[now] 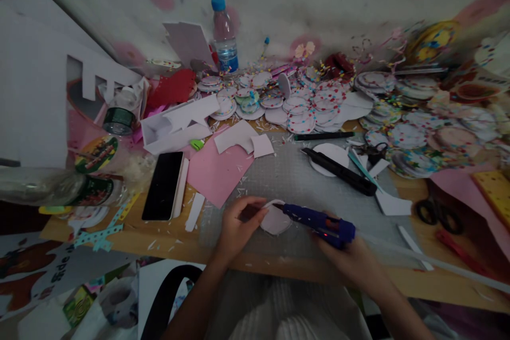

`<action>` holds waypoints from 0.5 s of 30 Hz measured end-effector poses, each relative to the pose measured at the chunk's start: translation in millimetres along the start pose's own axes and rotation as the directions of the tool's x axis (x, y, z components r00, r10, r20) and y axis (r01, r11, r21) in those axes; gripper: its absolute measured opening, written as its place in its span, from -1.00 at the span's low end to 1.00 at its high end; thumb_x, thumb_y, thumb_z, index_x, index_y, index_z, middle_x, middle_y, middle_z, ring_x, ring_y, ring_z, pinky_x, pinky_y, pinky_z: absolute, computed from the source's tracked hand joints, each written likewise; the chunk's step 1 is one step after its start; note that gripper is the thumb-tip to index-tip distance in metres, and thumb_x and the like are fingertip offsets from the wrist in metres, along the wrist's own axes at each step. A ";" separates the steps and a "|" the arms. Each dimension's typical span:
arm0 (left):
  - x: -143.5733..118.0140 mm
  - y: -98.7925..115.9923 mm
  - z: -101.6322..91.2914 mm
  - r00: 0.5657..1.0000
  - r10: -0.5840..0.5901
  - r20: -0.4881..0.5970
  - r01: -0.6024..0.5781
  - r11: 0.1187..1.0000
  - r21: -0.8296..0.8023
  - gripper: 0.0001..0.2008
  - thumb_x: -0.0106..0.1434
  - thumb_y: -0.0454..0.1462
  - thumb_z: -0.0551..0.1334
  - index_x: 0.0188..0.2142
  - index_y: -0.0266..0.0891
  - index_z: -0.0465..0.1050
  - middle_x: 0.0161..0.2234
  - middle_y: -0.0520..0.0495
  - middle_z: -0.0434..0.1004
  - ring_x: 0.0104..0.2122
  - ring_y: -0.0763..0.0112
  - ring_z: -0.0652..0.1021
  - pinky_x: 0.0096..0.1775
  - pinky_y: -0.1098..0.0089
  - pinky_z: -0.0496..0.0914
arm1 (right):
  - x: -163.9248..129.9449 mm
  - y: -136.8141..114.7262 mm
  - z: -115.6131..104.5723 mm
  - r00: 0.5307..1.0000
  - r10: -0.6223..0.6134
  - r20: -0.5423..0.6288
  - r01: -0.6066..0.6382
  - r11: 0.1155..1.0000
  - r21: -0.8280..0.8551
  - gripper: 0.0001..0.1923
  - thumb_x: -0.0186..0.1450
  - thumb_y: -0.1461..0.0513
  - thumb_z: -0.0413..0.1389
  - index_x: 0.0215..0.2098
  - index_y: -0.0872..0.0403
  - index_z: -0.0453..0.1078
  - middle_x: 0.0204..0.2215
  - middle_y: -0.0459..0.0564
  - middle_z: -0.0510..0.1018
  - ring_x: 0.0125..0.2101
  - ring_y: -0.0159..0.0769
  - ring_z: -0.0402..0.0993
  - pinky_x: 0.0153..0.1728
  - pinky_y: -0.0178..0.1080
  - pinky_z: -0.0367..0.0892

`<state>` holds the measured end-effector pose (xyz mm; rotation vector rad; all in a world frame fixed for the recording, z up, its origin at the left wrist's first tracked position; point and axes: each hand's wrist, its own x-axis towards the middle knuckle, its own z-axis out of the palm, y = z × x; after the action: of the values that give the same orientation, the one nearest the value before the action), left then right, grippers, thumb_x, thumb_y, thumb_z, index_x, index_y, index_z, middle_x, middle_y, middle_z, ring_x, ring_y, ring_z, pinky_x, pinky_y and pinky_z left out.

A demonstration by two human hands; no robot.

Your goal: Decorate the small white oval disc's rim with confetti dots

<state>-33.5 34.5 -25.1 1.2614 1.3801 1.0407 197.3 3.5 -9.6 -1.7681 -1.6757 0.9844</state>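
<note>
right hand (350, 255) grips glue gun (319, 221) | left hand (239, 223) pins paper circle (274, 219), frame centre | keep nozzle on edge, fingers off glue

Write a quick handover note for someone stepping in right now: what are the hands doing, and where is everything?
Left hand: holds a small pale paper disc on the grey cutting mat.
Right hand: grips a blue glue gun, nozzle at the disc's edge.
Done: stacks of confetti-print discs lie behind the mat.
Left: this disc, not yet joined to anything.
Nearby: black phone, pink paper.
</note>
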 end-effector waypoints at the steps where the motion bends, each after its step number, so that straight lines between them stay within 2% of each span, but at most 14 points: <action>1: 0.2 0.2 0.0 1.000 0.001 -0.004 -0.001 1.000 -0.002 -0.82 0.15 -0.26 0.33 -0.22 -0.19 0.55 -0.36 -0.01 0.57 -0.40 0.46 0.53 -0.34 0.50 0.44 | 0.0 -0.2 -0.7 1.000 -0.018 0.021 0.018 1.000 -0.008 -0.78 0.18 0.08 0.06 -0.37 0.01 0.46 -0.43 -0.03 0.60 -0.39 -0.14 0.56 -0.37 -0.21 0.44; 4: 0.6 0.6 0.3 1.000 0.006 -0.020 -0.006 1.000 -0.004 -0.80 0.14 -0.27 0.34 -0.21 -0.19 0.54 -0.40 0.01 0.56 -0.44 0.48 0.52 -0.38 0.51 0.44 | -0.2 1.8 -1.0 0.997 -0.060 0.046 0.062 0.997 -0.038 -0.79 0.20 0.10 0.04 -0.38 0.03 0.45 -0.43 -0.04 0.59 -0.39 -0.15 0.55 -0.40 -0.23 0.43; 7: 0.4 -0.7 0.6 0.999 0.006 -0.032 -0.006 1.000 -0.010 -0.79 0.13 -0.27 0.35 -0.20 -0.18 0.55 -0.42 0.03 0.55 -0.46 0.49 0.51 -0.40 0.52 0.44 | -0.2 3.7 0.3 0.997 -0.080 0.013 0.081 0.995 -0.057 -0.80 0.19 0.11 0.05 -0.38 0.03 0.45 -0.41 -0.04 0.59 -0.37 -0.14 0.55 -0.38 -0.22 0.42; 15: 0.1 -3.4 1.3 0.999 0.004 -0.034 -0.005 1.000 -0.023 -0.79 0.13 -0.28 0.34 -0.19 -0.18 0.54 -0.42 0.03 0.55 -0.45 0.50 0.51 -0.38 0.52 0.43 | 3.1 -8.2 -3.3 0.993 -0.121 0.014 0.121 0.993 -0.013 -0.89 0.17 0.18 0.04 -0.50 -0.03 0.34 -0.57 -0.10 0.49 -0.52 -0.23 0.47 -0.50 -0.26 0.33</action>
<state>-32.9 34.2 -28.7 1.2356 1.3879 1.0823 194.8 7.9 -1.7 -1.6501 -1.7788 0.9346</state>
